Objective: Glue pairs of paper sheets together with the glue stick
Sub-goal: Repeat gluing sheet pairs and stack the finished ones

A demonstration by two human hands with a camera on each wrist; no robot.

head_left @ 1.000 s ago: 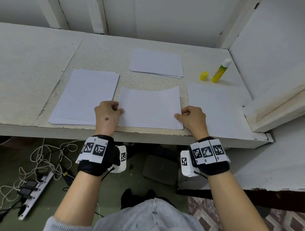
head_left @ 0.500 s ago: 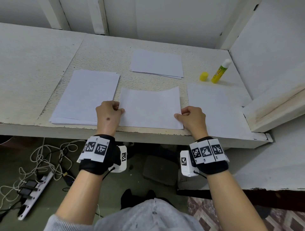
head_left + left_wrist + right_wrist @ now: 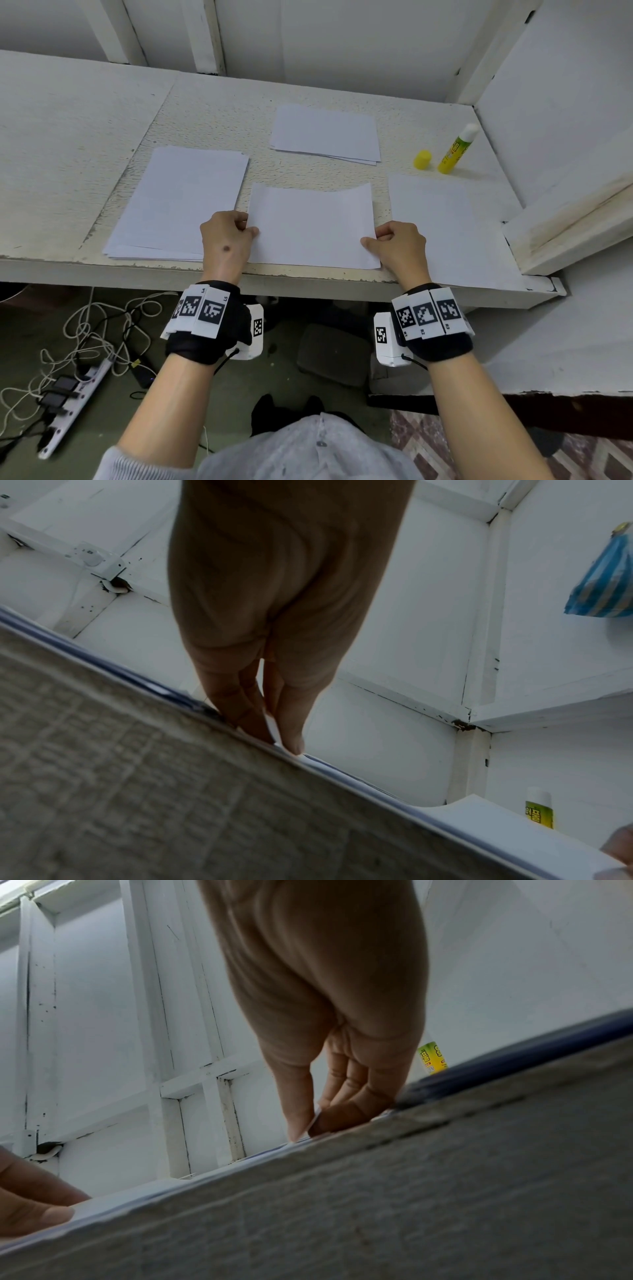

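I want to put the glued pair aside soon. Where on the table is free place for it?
Bare patches: the wide table area left of the left stack, and the strip between that stack and the far stack. Crowded: the right side, where the single sheet, yellow cap and glue stick sit close together.

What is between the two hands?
In the head view, one paper sheet lies between the left hand and the right hand; each pinches a side edge.
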